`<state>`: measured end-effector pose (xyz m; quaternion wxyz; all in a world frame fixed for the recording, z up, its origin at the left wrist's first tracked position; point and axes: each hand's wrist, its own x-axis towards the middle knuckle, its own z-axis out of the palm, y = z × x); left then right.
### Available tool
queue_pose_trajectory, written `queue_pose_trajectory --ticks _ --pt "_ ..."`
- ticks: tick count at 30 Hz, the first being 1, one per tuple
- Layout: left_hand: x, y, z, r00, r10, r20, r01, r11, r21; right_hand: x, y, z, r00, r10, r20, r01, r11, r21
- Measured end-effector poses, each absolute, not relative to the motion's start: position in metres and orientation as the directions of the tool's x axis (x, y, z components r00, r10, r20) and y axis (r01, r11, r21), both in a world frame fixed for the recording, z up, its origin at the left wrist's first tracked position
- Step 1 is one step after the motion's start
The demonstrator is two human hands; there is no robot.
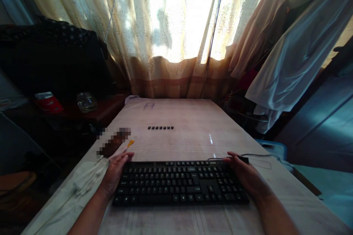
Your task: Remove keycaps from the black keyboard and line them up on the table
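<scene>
A black computer keyboard lies in front of me on the cloth-covered table, its long side facing me. My left hand is at its left end, fingers curled about the upper left corner. At the other end my right hand holds the upper right corner, thumb and fingers along the edge. The top row shows bare stretches without keycaps towards the left. Beyond the keyboard, several small black keycaps stand in a straight row. A small brush or tool with a yellow part lies past my left hand.
A pixelated brown item and a crumpled pale cloth lie on the table's left side. The keyboard cable runs off to the right. A side table at left bears a glass jar and a red packet. Clothes hang at right.
</scene>
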<state>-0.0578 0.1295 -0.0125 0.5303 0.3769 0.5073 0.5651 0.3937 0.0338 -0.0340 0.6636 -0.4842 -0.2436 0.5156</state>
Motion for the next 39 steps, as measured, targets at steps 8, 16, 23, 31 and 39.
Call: queue_pose_trajectory --ticks 8,16,23,31,39 --pt "-0.0613 0.1321 -0.0182 -0.15 0.985 -0.085 -0.194 0.055 0.98 0.3905 0.0345 -0.0305 0.381 0.911 -0.157 -0.433 0.026 -0.901" --pt "-0.0603 0.1317 -0.0189 -0.145 0.987 -0.072 -0.224 0.038 0.974 0.3912 0.0361 -0.0349 0.403 0.905 -0.135 -0.424 0.054 -0.904" --pt "-0.0609 0.1319 -0.0197 -0.154 0.987 -0.049 -0.177 0.021 0.984 0.3927 0.0385 -0.0368 0.431 0.891 -0.143 -0.421 0.059 -0.905" --pt "-0.0596 0.1291 -0.0176 -0.078 0.996 -0.04 -0.082 0.034 0.996 0.3887 0.0376 -0.0345 0.463 0.88 -0.109 -0.366 0.078 -0.927" --pt "-0.0622 0.1325 -0.0136 0.047 0.992 -0.115 -0.018 0.116 0.993 0.389 0.0373 -0.0315 0.464 0.875 -0.141 -0.364 0.043 -0.93"
